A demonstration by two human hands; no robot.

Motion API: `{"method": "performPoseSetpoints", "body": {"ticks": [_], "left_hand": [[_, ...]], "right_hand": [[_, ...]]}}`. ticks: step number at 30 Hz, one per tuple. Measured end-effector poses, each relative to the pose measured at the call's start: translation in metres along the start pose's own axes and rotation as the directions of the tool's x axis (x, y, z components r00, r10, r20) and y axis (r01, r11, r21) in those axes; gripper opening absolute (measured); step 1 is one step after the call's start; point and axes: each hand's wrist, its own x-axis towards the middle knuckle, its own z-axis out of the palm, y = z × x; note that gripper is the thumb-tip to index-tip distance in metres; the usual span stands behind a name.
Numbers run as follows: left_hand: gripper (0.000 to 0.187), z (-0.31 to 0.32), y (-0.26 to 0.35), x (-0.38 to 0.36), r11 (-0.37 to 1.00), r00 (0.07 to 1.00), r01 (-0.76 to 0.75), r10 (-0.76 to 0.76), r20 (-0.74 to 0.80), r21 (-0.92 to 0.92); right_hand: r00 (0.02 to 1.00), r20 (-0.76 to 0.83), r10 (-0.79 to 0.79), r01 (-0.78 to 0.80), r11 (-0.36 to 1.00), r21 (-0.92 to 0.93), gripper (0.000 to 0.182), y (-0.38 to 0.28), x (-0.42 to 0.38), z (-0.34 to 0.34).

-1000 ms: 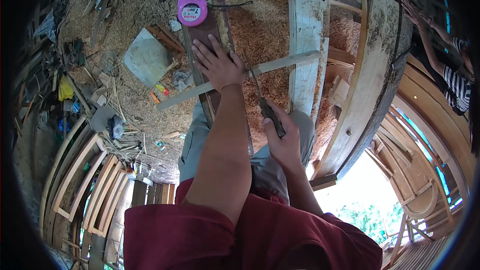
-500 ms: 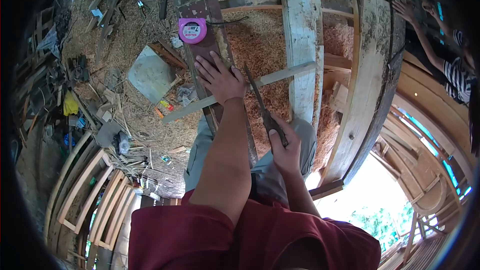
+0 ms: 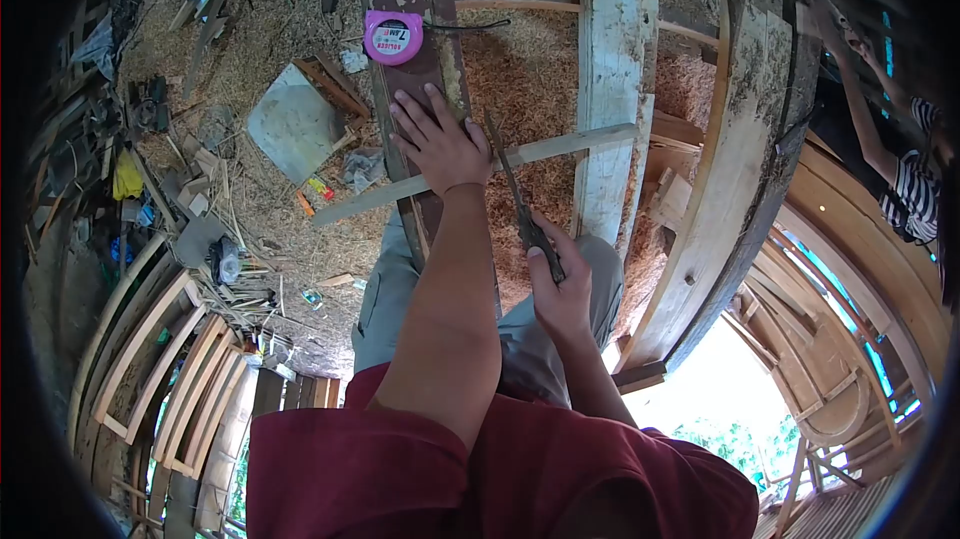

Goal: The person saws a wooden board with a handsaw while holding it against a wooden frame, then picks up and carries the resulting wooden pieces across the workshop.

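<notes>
My left hand (image 3: 440,147) lies spread, palm down, over a thin wooden strip (image 3: 560,146) and the dark brown board (image 3: 425,79) beneath it. The strip runs slantwise from that board to a whitish weathered plank (image 3: 609,69). In my right hand (image 3: 560,284) is the handle of a narrow handsaw (image 3: 515,184). Its blade points up and away, crossing or touching the strip just right of my left hand. Whether the teeth are in the wood cannot be made out. Beyond my fingers, a pink tape measure (image 3: 393,38) sits on the brown board.
Sawdust and wood scraps cover the ground. A flat pale panel (image 3: 293,124) lies at left, with wooden frames (image 3: 180,379) at lower left. A thick plank (image 3: 715,179) stands at right. Another person in a striped top (image 3: 912,184) is at the far right.
The view has shifted a little. My left hand stays on the strip, and the saw in my right hand has changed position slightly against it.
</notes>
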Motion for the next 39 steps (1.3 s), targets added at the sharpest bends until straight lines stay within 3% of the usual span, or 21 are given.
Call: {"method": "performPoseSetpoints", "body": {"ticks": [26, 32, 39], "left_hand": [[0.084, -0.008, 0.002, 0.001, 1.0, 0.998, 0.009, -0.009, 0.054, 0.009], [0.083, -0.004, 0.001, -0.001, 1.0, 0.999, 0.013, -0.013, 0.038, 0.012], [0.083, 0.003, 0.002, 0.004, 0.999, 1.0, 0.007, -0.006, 0.003, -0.034]], "right_hand": [[0.997, 0.015, 0.079, -0.079, 0.997, 0.006, 0.043, -0.007, 0.006, -0.001], [1.0, -0.008, 0.028, -0.029, 0.991, -0.133, 0.043, -0.015, 0.009, 0.006], [0.994, 0.018, 0.11, -0.109, 0.993, -0.055, 0.042, -0.023, 0.008, 0.002]]}}
